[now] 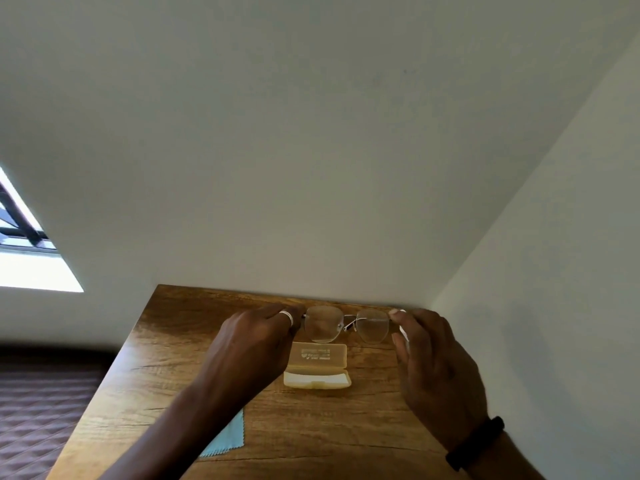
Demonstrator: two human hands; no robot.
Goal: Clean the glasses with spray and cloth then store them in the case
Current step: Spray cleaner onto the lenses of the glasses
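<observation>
While the glasses [346, 323] are held a little below the centre of the view, just higher than the open case [317, 367], each hand takes one outer end of them. The left hand [256, 337] pinches the left end with a narrow grip. The right hand [436, 368] pinches the right end between thumb and forefinger, and its other fingers are loosely curled. This two-sided hold probably spares the lenses from fingerprints and holds the thin rim level. The case lies on the worktop [166, 358] with its lid open, so it seems ready to receive the glasses. The blue cloth [227, 439] lies toward the lower left, partly hidden under the left forearm. No spray bottle is visible. Whether the temples are folded cannot be told. Judging from this placement, the storing step seems near.
</observation>
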